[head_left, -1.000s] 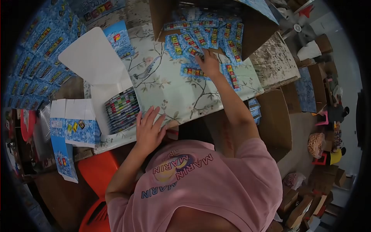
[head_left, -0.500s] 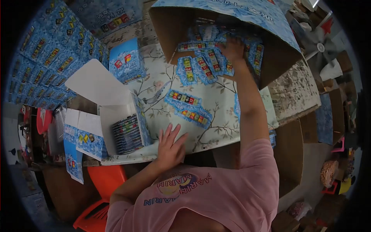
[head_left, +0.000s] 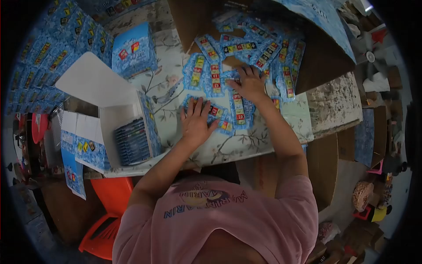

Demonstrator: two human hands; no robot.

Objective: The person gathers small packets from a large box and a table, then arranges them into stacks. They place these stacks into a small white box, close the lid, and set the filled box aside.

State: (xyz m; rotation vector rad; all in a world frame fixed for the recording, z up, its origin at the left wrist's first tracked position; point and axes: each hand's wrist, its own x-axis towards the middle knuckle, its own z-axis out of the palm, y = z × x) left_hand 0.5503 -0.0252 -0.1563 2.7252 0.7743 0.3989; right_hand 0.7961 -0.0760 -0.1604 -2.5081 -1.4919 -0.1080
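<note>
Fingers spread, my left hand (head_left: pixel 196 123) lies flat on blue packets (head_left: pixel 223 115) with colourful square prints, near the middle of the table. My right hand (head_left: pixel 249 86) rests with its fingers apart on more packets, in front of the large carton's mouth; neither hand is closed round anything. Loose packets (head_left: pixel 238 47) spill out of the large carton (head_left: pixel 323 55), which lies on its side. To the left of my left hand is an open display box (head_left: pixel 151 125) with its white lid (head_left: pixel 94 81) raised and a row of packets (head_left: pixel 132 141) standing inside.
A closed blue box (head_left: pixel 133 49) stands behind the display box. Stacked printed boxes (head_left: pixel 48 57) rise at the far left. Flattened box flaps (head_left: pixel 90 149) hang over the table's front edge, above a red chair (head_left: pixel 107 220). A fan (head_left: pixel 370 57) is at the far right.
My right hand has come back out of the carton towards me, with more packets now spread at its mouth. My left hand has moved forward from the table edge onto the packets.
</note>
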